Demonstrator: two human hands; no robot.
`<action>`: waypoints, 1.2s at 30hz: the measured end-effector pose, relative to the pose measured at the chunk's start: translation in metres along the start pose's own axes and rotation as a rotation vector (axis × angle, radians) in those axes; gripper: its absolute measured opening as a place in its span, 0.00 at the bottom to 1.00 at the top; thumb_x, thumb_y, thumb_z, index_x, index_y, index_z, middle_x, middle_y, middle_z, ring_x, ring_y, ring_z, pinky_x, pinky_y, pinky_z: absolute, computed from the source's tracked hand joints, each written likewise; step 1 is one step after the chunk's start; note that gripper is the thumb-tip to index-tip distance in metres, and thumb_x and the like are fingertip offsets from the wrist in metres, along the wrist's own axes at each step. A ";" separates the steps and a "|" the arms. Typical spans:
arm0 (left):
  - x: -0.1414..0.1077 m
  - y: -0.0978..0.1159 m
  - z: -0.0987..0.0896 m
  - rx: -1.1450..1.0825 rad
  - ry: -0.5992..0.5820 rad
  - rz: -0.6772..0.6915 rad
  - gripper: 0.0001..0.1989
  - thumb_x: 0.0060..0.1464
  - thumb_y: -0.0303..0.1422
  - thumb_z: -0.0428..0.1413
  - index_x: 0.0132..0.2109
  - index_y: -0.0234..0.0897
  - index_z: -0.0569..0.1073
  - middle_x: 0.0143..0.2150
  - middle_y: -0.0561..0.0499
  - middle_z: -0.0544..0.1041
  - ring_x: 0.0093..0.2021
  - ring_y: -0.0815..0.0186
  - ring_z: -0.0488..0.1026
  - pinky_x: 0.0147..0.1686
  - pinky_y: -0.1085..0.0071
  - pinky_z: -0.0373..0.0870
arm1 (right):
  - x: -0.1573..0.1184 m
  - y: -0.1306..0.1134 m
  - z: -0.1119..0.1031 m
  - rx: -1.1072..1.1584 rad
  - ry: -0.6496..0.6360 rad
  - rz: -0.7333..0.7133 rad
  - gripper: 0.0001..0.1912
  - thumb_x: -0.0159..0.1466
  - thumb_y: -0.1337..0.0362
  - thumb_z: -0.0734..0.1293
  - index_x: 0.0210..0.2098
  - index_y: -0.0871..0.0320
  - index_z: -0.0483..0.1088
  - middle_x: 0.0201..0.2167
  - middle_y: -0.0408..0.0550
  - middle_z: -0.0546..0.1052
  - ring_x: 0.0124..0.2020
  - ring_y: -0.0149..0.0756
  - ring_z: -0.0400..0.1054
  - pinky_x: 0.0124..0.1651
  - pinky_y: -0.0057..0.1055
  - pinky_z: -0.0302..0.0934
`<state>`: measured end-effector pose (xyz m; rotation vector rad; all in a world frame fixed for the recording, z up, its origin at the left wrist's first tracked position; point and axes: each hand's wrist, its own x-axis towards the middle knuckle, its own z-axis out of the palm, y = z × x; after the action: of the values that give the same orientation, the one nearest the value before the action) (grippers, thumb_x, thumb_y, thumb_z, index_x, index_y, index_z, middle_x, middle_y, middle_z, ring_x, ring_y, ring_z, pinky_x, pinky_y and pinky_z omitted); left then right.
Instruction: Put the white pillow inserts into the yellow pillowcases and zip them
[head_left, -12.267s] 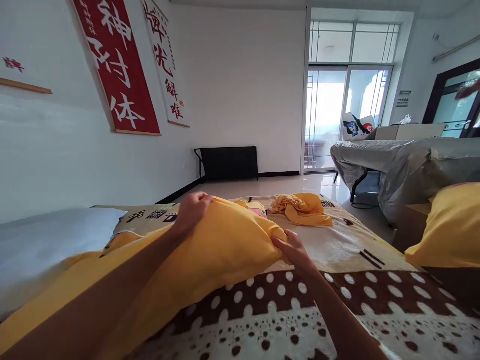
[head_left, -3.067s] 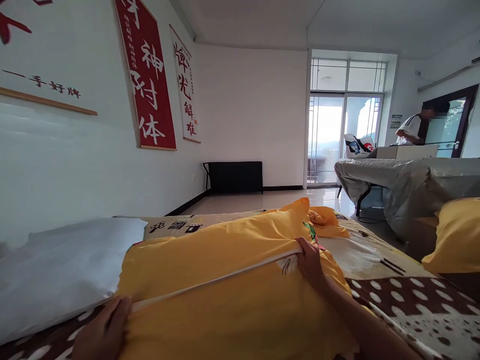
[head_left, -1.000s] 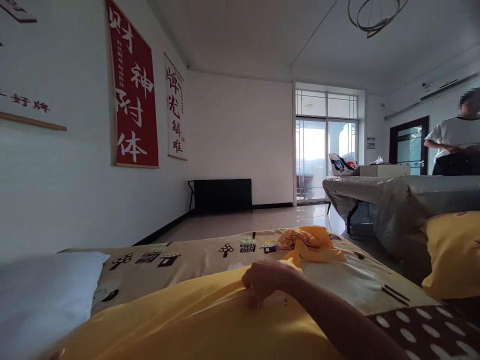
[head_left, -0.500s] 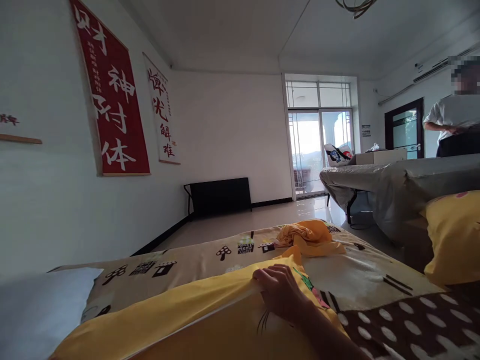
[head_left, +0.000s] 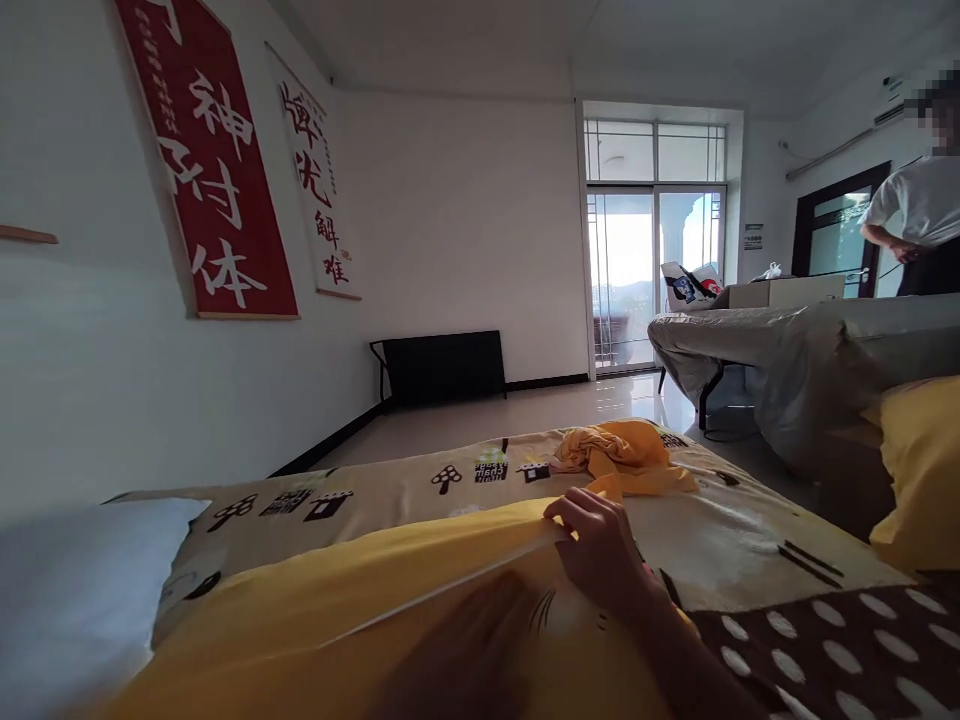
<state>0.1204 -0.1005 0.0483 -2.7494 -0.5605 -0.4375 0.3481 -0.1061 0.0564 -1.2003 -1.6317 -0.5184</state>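
Note:
My right hand [head_left: 598,550] has its fingers closed on the far edge of a yellow pillowcase [head_left: 360,560]. A thin pale line runs along the cloth from those fingers toward the lower left, and printed whiskers show beside my wrist. Low in the middle, my left hand [head_left: 465,645] is a dark, blurred shape over the yellow cloth; its fingers are smeared. Behind the pillowcase, a crumpled orange cloth [head_left: 630,455] lies on a beige patterned bed cover [head_left: 405,490]. At the left edge rests a white pillow [head_left: 82,590].
A yellow pillow [head_left: 922,470] sits at the right edge. Beyond is a table under grey plastic sheeting [head_left: 750,330], bearing a box [head_left: 802,290]. A person [head_left: 919,210] stands behind it. A black folded panel [head_left: 442,368] leans against the far wall.
My right hand, still gripping the pillowcase edge, has shifted slightly right in view. My left hand has come into view low in the middle. The view has tilted down a little.

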 end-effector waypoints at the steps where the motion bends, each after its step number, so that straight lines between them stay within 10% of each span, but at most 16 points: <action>1: 0.017 0.003 0.000 -0.033 -0.065 0.012 0.28 0.59 0.38 0.47 0.65 0.40 0.55 0.63 0.44 0.63 0.60 0.56 0.64 0.57 0.61 0.65 | 0.000 0.002 -0.002 -0.011 0.013 0.007 0.11 0.49 0.76 0.61 0.27 0.56 0.69 0.24 0.41 0.72 0.26 0.30 0.63 0.31 0.27 0.49; 6: 0.084 0.007 -0.006 -0.354 -0.228 0.079 0.24 0.56 0.39 0.51 0.59 0.40 0.62 0.60 0.46 0.67 0.58 0.55 0.65 0.58 0.57 0.62 | 0.000 0.006 -0.007 -0.026 0.072 -0.021 0.10 0.52 0.77 0.60 0.27 0.57 0.69 0.23 0.42 0.69 0.26 0.30 0.61 0.30 0.26 0.48; 13: 0.081 0.004 0.026 -0.548 -0.117 -0.074 0.19 0.60 0.39 0.47 0.57 0.43 0.63 0.55 0.48 0.71 0.53 0.59 0.68 0.55 0.60 0.65 | -0.004 0.008 0.007 -0.137 0.070 -0.029 0.13 0.51 0.76 0.58 0.30 0.58 0.70 0.26 0.46 0.71 0.29 0.34 0.63 0.31 0.28 0.49; 21: 0.091 0.006 0.027 -0.563 -0.186 -0.128 0.23 0.64 0.40 0.39 0.64 0.42 0.56 0.64 0.48 0.62 0.63 0.58 0.59 0.64 0.57 0.54 | 0.002 0.008 -0.003 -0.415 -0.521 0.382 0.12 0.49 0.74 0.59 0.29 0.55 0.69 0.29 0.45 0.75 0.28 0.34 0.66 0.29 0.30 0.43; 36: 0.091 0.014 0.048 -0.418 -0.048 -0.040 0.20 0.64 0.39 0.41 0.54 0.34 0.66 0.55 0.42 0.71 0.57 0.56 0.65 0.58 0.56 0.60 | -0.007 0.029 0.028 0.055 -0.312 0.536 0.18 0.43 0.71 0.54 0.32 0.57 0.66 0.26 0.44 0.72 0.29 0.35 0.63 0.32 0.28 0.52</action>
<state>0.2175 -0.0659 0.0337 -3.1571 -0.5929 -0.5541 0.3608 -0.0751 0.0331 -1.6615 -1.4742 0.0562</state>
